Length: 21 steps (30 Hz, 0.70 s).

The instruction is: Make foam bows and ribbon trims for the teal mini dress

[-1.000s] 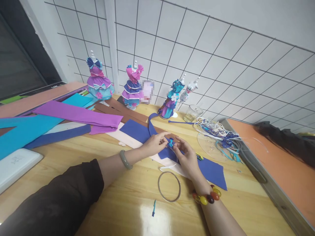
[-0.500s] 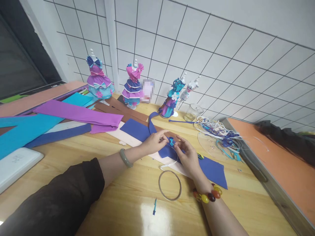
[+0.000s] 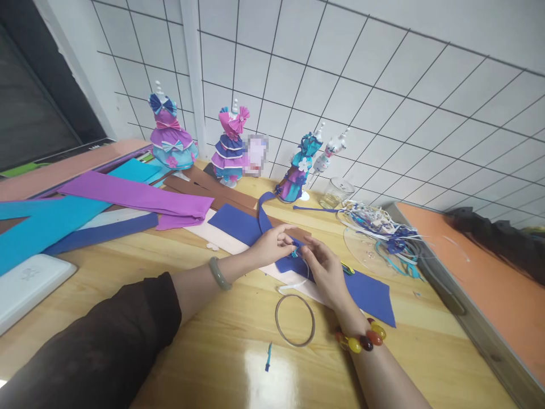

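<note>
A small pleated bow in dark blue and turquoise [image 3: 294, 253] is in the air, above the middle of the light wooden table [image 3: 204, 352]. The person's left hand [image 3: 272, 245] grasps it between the tips of thumb and forefinger, the other fingers being loosely bent. The right hand [image 3: 326, 266] pinches it from the other side with thumb and fingertips. The exact place where each fingertip presses is too small to tell.

Under the hands lies a flat dark blue sheet [image 3: 372, 299], partly over a long pale pink strip [image 3: 232, 241]. A cutter with green and yellow handle [image 3: 348, 268] rests on the blue sheet, just beside the right hand. A narrow white strip [image 3: 293, 286] lies below the hands, and nearer to the person there are a thin brownish round hoop [image 3: 277, 326] and a little turquoise snippet [image 3: 268, 357].

Toward the right edge of the table, a tangled heap of white, blue and turquoise strips [image 3: 378, 227] is gathered near a clear drinking glass [image 3: 336, 194]. Along the far edge, three small white dress forms with colourful ruffled dresses [image 3: 174, 139] stand upright. At the left, wide purple folded material [image 3: 140, 196] lies across turquoise material [image 3: 55, 227].
</note>
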Available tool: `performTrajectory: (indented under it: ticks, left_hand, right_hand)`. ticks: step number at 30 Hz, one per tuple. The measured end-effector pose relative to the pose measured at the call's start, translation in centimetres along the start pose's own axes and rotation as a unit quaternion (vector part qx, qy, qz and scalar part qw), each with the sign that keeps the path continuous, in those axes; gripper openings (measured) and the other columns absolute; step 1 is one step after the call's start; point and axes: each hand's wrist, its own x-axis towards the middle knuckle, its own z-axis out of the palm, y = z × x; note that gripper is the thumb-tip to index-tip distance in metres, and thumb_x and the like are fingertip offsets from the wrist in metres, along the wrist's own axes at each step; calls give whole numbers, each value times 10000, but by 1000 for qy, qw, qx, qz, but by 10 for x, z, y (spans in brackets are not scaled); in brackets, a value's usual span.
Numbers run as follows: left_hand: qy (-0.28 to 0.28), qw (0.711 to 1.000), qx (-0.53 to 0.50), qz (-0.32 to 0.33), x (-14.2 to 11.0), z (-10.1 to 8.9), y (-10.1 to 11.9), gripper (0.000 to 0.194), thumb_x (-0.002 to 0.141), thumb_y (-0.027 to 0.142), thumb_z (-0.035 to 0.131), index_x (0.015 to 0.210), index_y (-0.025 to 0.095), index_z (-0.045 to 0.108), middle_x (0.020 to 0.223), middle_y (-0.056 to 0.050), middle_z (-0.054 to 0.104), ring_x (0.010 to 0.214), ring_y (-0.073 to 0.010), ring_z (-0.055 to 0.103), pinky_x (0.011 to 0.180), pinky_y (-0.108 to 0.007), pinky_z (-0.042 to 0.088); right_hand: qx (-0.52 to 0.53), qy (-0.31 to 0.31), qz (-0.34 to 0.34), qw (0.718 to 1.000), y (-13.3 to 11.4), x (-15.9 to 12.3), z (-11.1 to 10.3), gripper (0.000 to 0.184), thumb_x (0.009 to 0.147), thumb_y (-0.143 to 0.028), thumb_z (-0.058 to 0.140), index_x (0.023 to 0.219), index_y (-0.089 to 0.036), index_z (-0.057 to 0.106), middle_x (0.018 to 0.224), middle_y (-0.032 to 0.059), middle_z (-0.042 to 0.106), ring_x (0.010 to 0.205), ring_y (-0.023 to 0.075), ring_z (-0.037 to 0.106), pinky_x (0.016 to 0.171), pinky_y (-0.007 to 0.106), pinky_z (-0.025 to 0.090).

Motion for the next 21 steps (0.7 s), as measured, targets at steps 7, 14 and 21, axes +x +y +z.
performTrajectory:
  ticks: [7,14,21]
  left_hand:
    - [-4,1000,21,20,-2,2,-1,529,712,181,574,1209,166,395,753,-2,553,714,-87,554,719,-245,428]
    - [5,1000,6,2,-2,-1,1,528,709,197,586,1206,176,407,779,-18,575,710,-88,554,711,-242,425]
    - [0,1000,12,-2,-3,1,2,528,695,195,605,1191,158,428,766,-28,596,712,-99,567,716,-247,429]
  right_hand:
    - [26,-26,27,999,4,0,1,232,775,-373,535,862,-175,619,815,59,631,728,168,554,676,292,433]
    - [92,-9,53,994,3,2,2,251,740,-405,568,827,-174,613,726,39,608,665,153,533,629,270,419]
    - [87,-26,62,994,5,2,2,231,743,-389,574,811,-170,603,752,41,613,663,148,534,624,263,411]
